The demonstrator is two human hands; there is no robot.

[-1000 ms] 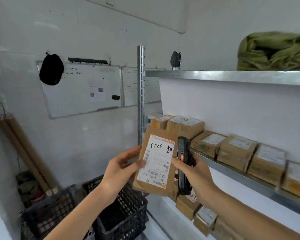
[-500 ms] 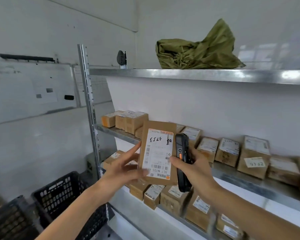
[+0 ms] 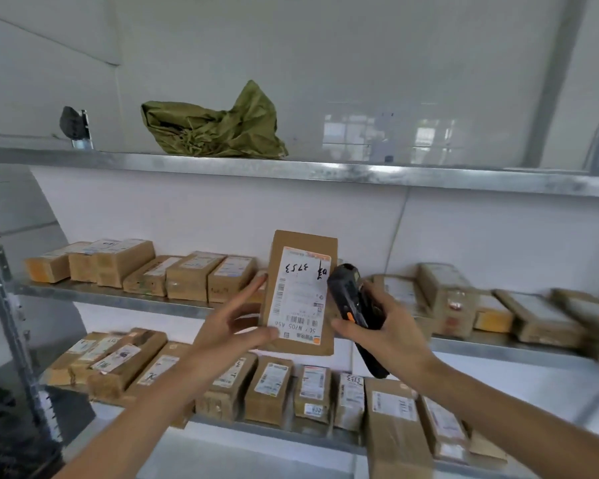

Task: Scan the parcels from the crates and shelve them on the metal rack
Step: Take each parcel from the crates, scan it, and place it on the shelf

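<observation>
Left hand (image 3: pixel 234 326) holds labelled cardboard parcel (image 3: pixel 300 292) upright before metal rack (image 3: pixel 291 169); right hand (image 3: pixel 382 331) grips black handheld scanner (image 3: pixel 355 305) touching parcel's right edge.

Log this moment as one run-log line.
left hand: holds parcel upright | right hand: grips scanner beside label | middle shelf: parcels in a row | step: not yet shelved

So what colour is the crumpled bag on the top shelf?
Olive green crumpled bag, clearest in the head view.
</observation>
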